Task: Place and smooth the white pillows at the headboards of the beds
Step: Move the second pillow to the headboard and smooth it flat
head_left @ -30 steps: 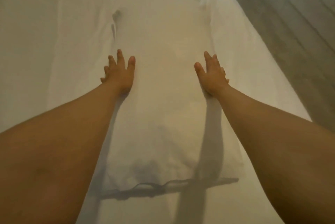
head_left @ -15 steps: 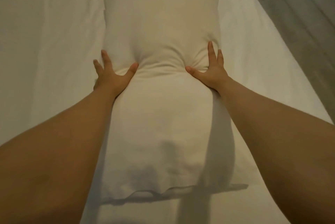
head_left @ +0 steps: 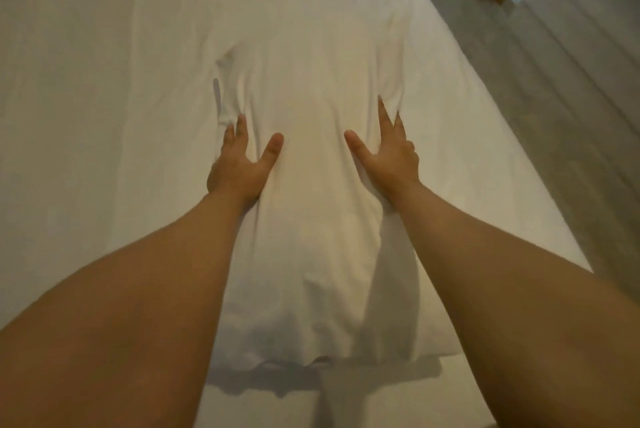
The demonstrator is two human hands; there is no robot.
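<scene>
The white pillow (head_left: 313, 206) lies lengthwise on the white bed sheet (head_left: 104, 81). We press our left hand (head_left: 239, 168) and right hand (head_left: 389, 157) flat against its two sides, fingers spread, gripping nothing. Grey flooring (head_left: 554, 116) runs along the bed's right edge.

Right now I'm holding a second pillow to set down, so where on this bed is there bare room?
The widest free patch is bare sheet left of the white pillow. A narrower strip lies between the pillow's right side and the bed edge by the floor. The middle is crowded: left hand and right hand press there.
</scene>
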